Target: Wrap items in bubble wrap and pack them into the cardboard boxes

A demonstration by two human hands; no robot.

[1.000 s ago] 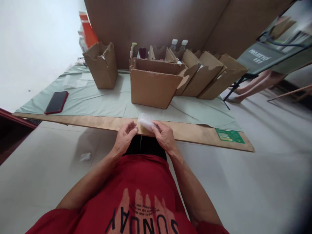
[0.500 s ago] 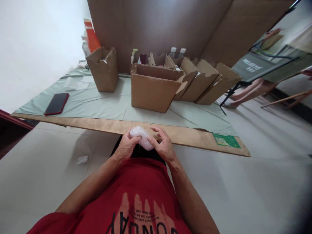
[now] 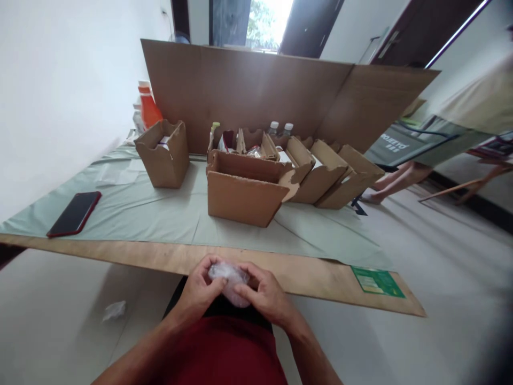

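Note:
A bundle of clear bubble wrap (image 3: 229, 278) is held between my hands, just over the table's near wooden edge. My left hand (image 3: 202, 289) closes on its left end, thumb pressed on top. On the other end my right hand (image 3: 264, 293) is closed, with its thumb on the near side and fingers curled behind. Whatever the wrap may contain cannot be made out. Beyond my hands, a cardboard box (image 3: 244, 195) with a cut-down front stands on the pale green cloth (image 3: 160, 216).
Several cardboard holders (image 3: 316, 166) line the back, some holding bottles (image 3: 280, 128). Another box (image 3: 164, 160) stands left, near an orange bottle (image 3: 149, 109). A phone (image 3: 75, 214) lies at the left. A cardboard panel (image 3: 248, 91) rises behind. A seated person's leg (image 3: 401, 176) shows at right.
The view has tilted up, so the window and doors behind the panel now show. My right fingers, partly lifted before, have wrapped closer around the bubble wrap.

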